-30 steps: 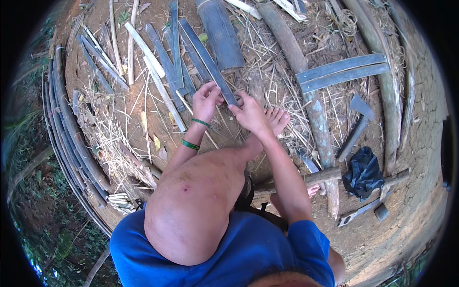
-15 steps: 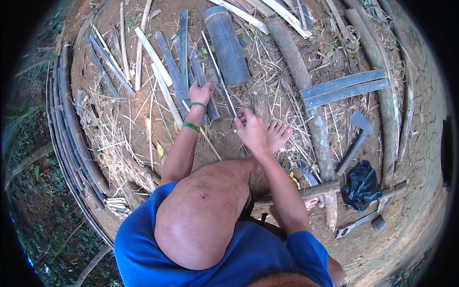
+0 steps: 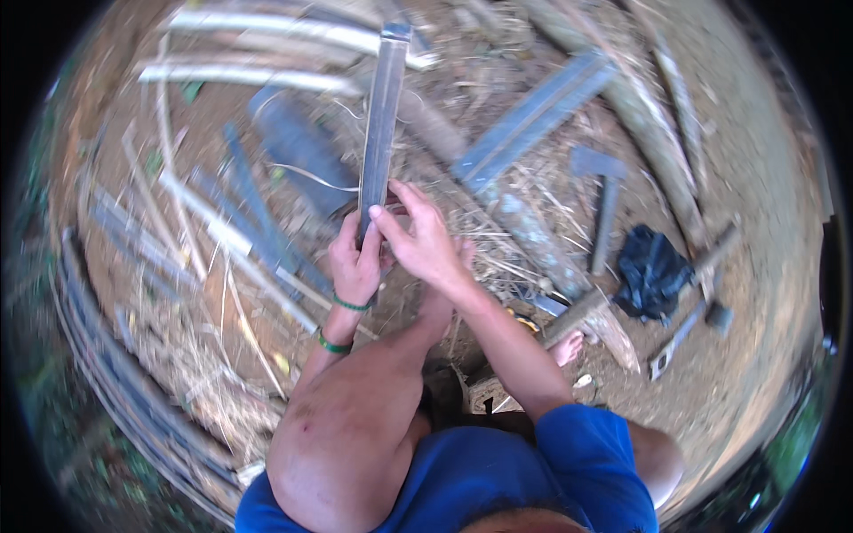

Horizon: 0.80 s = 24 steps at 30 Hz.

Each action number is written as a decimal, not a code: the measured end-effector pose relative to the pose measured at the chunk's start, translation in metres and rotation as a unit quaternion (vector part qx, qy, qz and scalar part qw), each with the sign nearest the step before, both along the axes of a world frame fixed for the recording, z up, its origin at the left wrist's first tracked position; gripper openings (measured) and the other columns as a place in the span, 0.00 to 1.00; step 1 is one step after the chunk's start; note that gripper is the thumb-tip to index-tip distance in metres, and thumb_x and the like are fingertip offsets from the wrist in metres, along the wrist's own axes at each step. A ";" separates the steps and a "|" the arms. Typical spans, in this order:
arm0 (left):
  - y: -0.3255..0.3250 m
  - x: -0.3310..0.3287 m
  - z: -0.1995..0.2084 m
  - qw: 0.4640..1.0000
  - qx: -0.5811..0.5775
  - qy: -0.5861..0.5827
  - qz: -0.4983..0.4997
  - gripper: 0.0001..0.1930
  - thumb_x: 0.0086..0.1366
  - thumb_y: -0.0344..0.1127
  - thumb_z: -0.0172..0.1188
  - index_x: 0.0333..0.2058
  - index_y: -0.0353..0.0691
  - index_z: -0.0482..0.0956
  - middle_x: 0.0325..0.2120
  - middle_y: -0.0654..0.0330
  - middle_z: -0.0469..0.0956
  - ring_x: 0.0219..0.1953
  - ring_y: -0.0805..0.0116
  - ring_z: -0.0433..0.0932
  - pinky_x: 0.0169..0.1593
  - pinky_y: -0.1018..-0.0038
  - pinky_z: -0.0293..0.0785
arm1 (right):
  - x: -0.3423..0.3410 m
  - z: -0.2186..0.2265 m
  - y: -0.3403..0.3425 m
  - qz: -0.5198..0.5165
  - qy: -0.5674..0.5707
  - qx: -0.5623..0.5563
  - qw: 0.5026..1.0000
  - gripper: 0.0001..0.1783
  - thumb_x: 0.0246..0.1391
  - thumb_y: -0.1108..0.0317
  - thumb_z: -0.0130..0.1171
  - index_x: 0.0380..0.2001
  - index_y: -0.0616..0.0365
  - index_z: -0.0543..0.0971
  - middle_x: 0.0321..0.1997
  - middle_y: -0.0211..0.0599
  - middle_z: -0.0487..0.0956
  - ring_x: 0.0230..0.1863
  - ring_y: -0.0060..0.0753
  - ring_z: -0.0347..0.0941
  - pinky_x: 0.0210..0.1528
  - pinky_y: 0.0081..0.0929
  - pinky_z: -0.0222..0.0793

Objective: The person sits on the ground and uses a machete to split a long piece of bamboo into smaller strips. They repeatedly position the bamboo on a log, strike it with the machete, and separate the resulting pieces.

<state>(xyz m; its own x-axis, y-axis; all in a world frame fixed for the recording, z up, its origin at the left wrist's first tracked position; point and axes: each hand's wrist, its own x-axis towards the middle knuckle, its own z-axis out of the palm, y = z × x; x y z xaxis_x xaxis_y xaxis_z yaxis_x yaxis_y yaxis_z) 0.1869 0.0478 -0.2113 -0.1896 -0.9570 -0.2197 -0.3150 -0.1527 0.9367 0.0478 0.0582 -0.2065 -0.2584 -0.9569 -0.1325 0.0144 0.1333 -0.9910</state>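
A long dark bamboo slat is held up in front of me, pointing away. It looks like two strips laid together lengthwise. My left hand, with green bands at the wrist, grips its near end from the left. From the right, my right hand closes on the same end, thumb pressed on top. Behind the slat lies a thick bamboo section, blurred by motion. More split bamboo strips lie on the ground left of my hands.
Two split slats lie across a log. Beyond it are a hatchet, a black plastic bag and a saw-like tool. Long poles border the left side. Pale strips lie at the far left.
My hands were apart, with the left among the strips on the ground and the right on a thin strip. Now both meet on one raised slat. The view has turned to the right.
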 end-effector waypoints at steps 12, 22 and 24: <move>-0.005 -0.141 -0.008 0.897 0.362 0.192 -0.169 0.13 0.78 0.45 0.50 0.46 0.41 0.73 0.25 0.66 0.75 0.23 0.77 0.77 0.29 0.80 0.75 | -0.160 -0.017 0.024 -0.299 -0.118 0.043 0.946 0.28 0.63 0.76 0.60 0.63 0.75 0.67 0.42 0.41 0.83 0.39 0.23 0.78 0.40 0.21 0.76; -0.009 -0.120 -0.020 0.944 0.257 0.178 -0.107 0.10 0.78 0.39 0.49 0.40 0.40 0.72 0.26 0.64 0.75 0.27 0.76 0.75 0.33 0.76 0.75 | -0.154 -0.016 0.017 -0.260 -0.186 0.057 0.946 0.26 0.63 0.77 0.60 0.63 0.70 0.69 0.46 0.44 0.81 0.42 0.30 0.81 0.42 0.28 0.81; -0.009 -0.111 -0.031 0.970 0.148 0.174 -0.088 0.09 0.78 0.37 0.49 0.39 0.40 0.72 0.25 0.64 0.74 0.25 0.77 0.74 0.30 0.77 0.75 | -0.159 -0.023 0.013 -0.294 -0.182 0.031 0.938 0.26 0.63 0.78 0.59 0.63 0.70 0.69 0.45 0.44 0.81 0.41 0.31 0.81 0.41 0.27 0.81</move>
